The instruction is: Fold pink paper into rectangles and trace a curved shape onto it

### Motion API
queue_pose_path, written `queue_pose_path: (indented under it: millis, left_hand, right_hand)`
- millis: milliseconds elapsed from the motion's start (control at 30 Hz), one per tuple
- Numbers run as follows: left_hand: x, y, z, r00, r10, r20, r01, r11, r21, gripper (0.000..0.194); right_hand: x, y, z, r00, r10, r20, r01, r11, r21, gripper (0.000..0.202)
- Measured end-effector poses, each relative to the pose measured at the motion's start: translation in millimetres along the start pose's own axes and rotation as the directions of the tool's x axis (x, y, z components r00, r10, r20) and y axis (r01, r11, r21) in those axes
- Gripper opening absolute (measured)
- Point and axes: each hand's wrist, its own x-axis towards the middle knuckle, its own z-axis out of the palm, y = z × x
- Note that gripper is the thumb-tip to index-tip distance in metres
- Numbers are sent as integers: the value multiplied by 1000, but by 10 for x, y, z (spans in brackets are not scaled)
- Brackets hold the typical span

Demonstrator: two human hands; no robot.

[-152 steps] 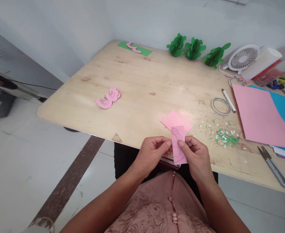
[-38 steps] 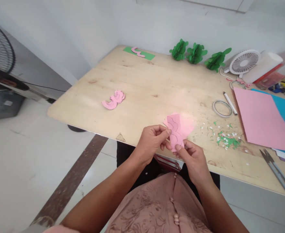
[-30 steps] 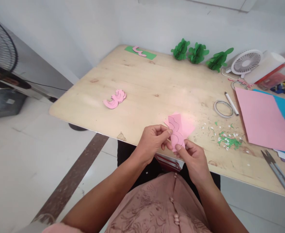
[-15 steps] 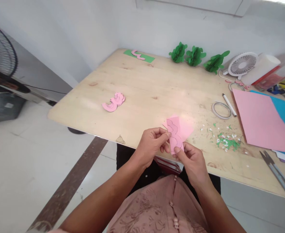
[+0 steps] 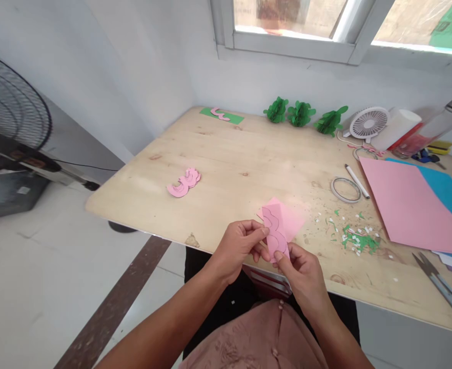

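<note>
Between my hands is a narrow piece of pink paper [image 5: 275, 230] with wavy curves drawn on it, held over the table's front edge. My left hand [image 5: 245, 246] pinches its left side, and my right hand [image 5: 301, 266] grips its lower end between thumb and fingers. Behind it, more pink paper [image 5: 293, 220] lies on the wood. To the left sits a small stack of scalloped pink cut-outs [image 5: 185, 183]. A green paper strip [image 5: 233, 119] with one pink cut-out on it lies at the far corner.
Three green paper ornaments [image 5: 301, 114] stand by the wall, beside a small white fan [image 5: 369, 124]. On the right are a tape roll [image 5: 345, 190], a white pen [image 5: 357, 181], green and white scraps [image 5: 360, 240], pink sheets [image 5: 414, 205] and thread snips [image 5: 443, 287].
My view has tilted up, so the window shows and the table sits lower in the picture. Both hands keep their hold on the pink paper, with little other movement.
</note>
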Motion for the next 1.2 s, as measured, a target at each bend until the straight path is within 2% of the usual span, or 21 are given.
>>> queue_pose_path:
  millis: [200,467,833,1200]
  left_hand:
    - [-10,0,-5,1000,10,2,-10,1000,12,28]
    - [-39,8,26,1000,19,-19,-19,1000,7,26]
    - [-15,4,-35,999,-34,25,35,999,-1,29]
    - [5,-18,-33,1000,-5,-3,5,999,38,28]
  right_hand:
    - [7,29,7,1000,2,26,-4,999,51,32]
    - [24,93,-16,1000,-7,18,7,1000,9,31]
    - [32,114,-34,998,-58,7,59,993,-100,30]
    - [33,66,-11,999,-45,2,45,993,-106,24]
